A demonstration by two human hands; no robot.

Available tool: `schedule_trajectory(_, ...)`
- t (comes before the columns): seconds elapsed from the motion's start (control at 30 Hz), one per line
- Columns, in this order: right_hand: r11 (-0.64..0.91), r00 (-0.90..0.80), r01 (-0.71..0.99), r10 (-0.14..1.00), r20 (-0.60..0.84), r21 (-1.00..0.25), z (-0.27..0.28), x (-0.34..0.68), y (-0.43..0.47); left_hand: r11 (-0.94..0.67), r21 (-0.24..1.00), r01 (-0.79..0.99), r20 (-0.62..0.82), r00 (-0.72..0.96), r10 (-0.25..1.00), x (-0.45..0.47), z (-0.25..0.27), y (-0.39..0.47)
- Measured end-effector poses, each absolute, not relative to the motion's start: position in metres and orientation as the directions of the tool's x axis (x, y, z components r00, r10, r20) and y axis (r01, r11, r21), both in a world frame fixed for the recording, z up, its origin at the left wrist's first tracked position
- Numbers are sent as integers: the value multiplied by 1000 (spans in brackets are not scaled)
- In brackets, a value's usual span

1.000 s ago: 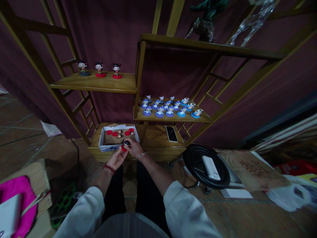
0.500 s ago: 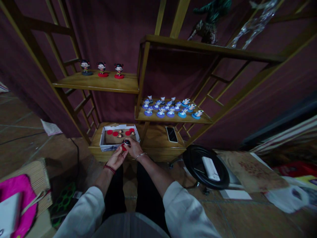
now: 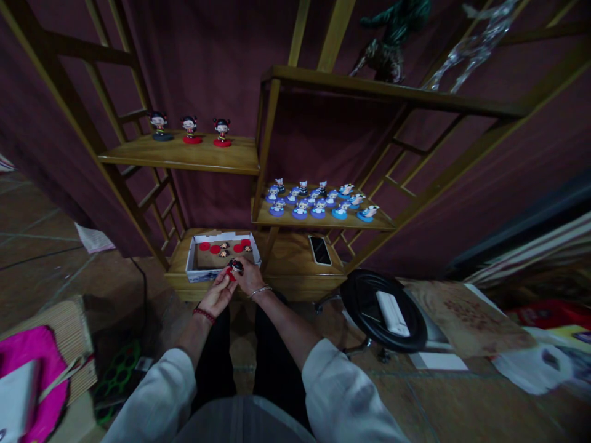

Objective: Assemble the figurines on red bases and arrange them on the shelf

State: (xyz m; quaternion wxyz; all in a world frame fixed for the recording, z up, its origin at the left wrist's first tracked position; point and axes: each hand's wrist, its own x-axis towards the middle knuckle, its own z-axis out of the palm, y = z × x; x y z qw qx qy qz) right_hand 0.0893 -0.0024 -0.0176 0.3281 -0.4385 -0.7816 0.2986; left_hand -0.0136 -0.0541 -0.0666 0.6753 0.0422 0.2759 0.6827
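Note:
Just over the front edge of an open white box [image 3: 198, 275], my two hands meet around a small black-haired figurine [image 3: 237, 266]. My right hand [image 3: 250, 278] grips its upper part. Between the thumb and fingers of my left hand [image 3: 218, 296] is a round red base [image 3: 229, 274], pressed up to the figurine; whether they are joined I cannot tell. Inside the box lie several red discs [image 3: 204, 246] and a few black-haired figurine pieces [image 3: 224, 253]. Three figurines [image 3: 222, 130] on round bases stand on the upper left shelf.
Several blue and purple figurines [image 3: 300, 209] stand on the middle shelf [image 3: 323, 223]. A phone [image 3: 320, 250] lies on the low shelf, right of the box. A black round stool [image 3: 364, 307] holds a white box-like object [image 3: 393, 313]. At left sits a pink item [image 3: 50, 351].
Both hands stay almost in place, still holding the figurine and the red base. Only a very slight shift of the hands and arms shows.

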Motion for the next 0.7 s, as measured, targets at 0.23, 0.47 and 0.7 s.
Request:
schedule_trajectory(0.23, 377, -351, 545, 914, 204, -749, -18, 87, -3, 47, 455, -889, -303, -106, 947, -12, -72, -51)
schedule_trajectory(0.47, 315, -307, 598, 939, 153, -737, -13, 92, -5, 51, 468, -882, -268, -86, 960, -7, -75, -50)
schedule_trajectory(0.7, 302, -305, 626, 943, 131, -719, -11, 93, -5, 63, 462, -885, -287, -82, 955, -5, -69, -52)
